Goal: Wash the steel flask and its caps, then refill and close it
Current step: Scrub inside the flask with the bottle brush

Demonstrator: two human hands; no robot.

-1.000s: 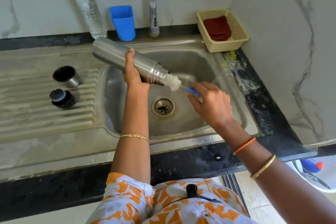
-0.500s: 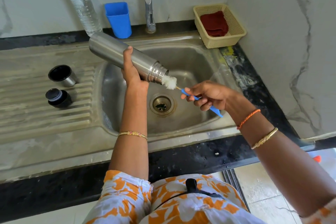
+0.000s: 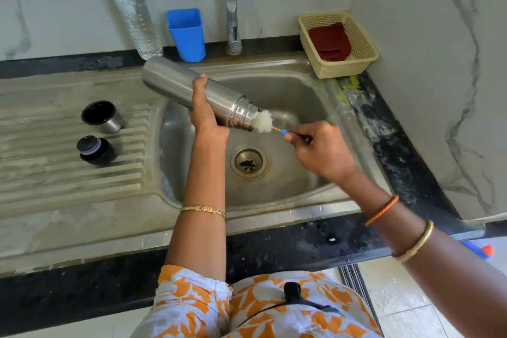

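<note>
My left hand point(image 3: 204, 115) grips the steel flask point(image 3: 175, 85) around its middle and holds it tilted over the sink basin point(image 3: 301, 90), mouth pointing down to the right. White bristles of a bottle brush point(image 3: 264, 121) stick out of the flask's mouth. My right hand point(image 3: 321, 151) holds the brush's blue handle just right of the mouth; most of the handle is hidden in my fist. On the ribbed drainboard to the left lie the steel cup cap point(image 3: 102, 117) and the black stopper cap point(image 3: 95, 150).
A clear water bottle point(image 3: 134, 14) with a teal lid, a blue tumbler point(image 3: 187, 34) and the tap point(image 3: 231, 8) stand along the back wall. A cream basket point(image 3: 365, 46) holding a maroon cloth sits at the back right corner. The drain point(image 3: 249, 163) lies below the flask.
My right hand has shifted closer to the flask's mouth and closed over the brush handle, pushing the bristles against the opening. The flask stays tilted in my left hand.
</note>
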